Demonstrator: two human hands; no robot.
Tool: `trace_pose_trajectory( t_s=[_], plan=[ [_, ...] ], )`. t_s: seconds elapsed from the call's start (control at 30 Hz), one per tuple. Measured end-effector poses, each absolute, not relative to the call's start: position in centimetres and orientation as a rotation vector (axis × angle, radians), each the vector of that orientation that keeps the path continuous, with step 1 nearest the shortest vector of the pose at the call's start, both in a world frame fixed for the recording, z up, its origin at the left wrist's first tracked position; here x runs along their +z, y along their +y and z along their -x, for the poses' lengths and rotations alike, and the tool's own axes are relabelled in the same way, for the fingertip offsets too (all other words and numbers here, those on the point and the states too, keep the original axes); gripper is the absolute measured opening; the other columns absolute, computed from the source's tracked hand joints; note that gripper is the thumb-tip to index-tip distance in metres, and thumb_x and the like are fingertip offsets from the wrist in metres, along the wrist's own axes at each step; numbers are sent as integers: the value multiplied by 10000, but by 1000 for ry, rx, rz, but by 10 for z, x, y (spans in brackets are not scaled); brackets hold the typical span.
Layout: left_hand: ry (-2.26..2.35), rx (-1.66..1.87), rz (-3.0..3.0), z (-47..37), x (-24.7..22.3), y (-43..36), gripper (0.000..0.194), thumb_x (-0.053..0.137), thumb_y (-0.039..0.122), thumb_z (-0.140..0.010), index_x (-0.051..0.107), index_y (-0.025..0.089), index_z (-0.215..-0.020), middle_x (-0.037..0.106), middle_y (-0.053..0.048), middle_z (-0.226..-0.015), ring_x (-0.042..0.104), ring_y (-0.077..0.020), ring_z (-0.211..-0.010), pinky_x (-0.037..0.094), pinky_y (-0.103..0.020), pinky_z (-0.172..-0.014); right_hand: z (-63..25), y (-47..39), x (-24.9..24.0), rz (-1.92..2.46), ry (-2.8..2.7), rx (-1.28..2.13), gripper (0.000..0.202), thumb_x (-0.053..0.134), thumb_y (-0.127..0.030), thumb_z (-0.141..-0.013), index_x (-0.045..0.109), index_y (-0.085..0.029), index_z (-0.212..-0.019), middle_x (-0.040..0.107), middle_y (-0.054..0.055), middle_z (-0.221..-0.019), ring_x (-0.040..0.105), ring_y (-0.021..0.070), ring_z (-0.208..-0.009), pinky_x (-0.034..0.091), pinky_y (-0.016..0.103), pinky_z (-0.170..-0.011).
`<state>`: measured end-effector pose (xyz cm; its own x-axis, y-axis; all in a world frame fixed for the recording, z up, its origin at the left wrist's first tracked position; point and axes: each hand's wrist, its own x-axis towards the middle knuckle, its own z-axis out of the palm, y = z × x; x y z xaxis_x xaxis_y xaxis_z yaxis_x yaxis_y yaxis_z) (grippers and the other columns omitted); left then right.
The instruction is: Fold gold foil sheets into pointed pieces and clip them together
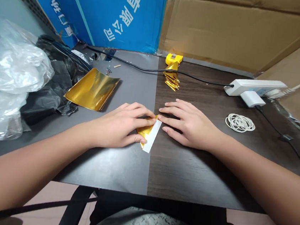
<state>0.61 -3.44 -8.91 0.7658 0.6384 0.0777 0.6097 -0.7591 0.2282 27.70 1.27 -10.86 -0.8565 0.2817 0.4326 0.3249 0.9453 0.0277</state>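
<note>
A folded piece of gold foil paper (pixel 151 136) lies on the table, its white back showing as a strip along the right side. My left hand (pixel 127 124) rests over its gold part, thumb at the near end and fingers pressing it flat; part of the paper is hidden beneath. On the other side, my right hand (pixel 185 123) lies flat with fingers apart, one fingertip touching the paper's far corner. A stack of gold foil sheets (pixel 93 89) sits beyond my left hand. Farther back is a bundle of folded gold strips (pixel 172 77).
A yellow tape measure (pixel 173 59) stands at the back beside the bundle. A black cable (pixel 144 69) runs across to a white power strip (pixel 259 87). Several white rubber bands (pixel 240 123) lie at right. Clear plastic bags (pixel 15 66) and a black bag (pixel 53 84) crowd the left.
</note>
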Motion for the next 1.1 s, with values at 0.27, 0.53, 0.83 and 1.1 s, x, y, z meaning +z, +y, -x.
trace_pose_trajectory(
  t_s=[0.27,0.53,0.83,1.1],
  plan=[
    [969,193,-2786,-5,-90,-33,548,575,472,-1007,529,189,-1474,528,-87,-1512,453,-274,-1382,388,-449,-1086,-276,11,-109,404,-2637,-80,284,595,-232,-976,743,-83,-1167,724,124,-1196,634,303,-1144,550,501,-1008],
    [957,218,-2786,-5,-90,-33,519,584,461,-1005,560,181,-1441,555,-108,-1486,470,-295,-1369,392,-448,-1053,-270,3,-107,499,-2670,25,277,536,-235,-1000,734,-79,-1115,687,158,-1115,610,259,-1025,584,443,-909],
    [953,176,-2826,-9,-87,-34,510,561,456,-1017,558,159,-1432,537,-106,-1509,439,-314,-1398,380,-470,-1072,-266,-1,-105,512,-2704,-52,288,503,-245,-1010,717,-64,-1073,672,162,-1072,611,279,-992,586,447,-856],
    [928,124,-2859,-10,-86,-32,498,571,475,-1008,566,168,-1400,501,-53,-1556,437,-266,-1420,363,-437,-1102,-270,2,-108,531,-2702,-138,319,495,-308,-1027,728,-105,-1106,684,143,-1079,619,263,-986,569,415,-809]
  ],
)
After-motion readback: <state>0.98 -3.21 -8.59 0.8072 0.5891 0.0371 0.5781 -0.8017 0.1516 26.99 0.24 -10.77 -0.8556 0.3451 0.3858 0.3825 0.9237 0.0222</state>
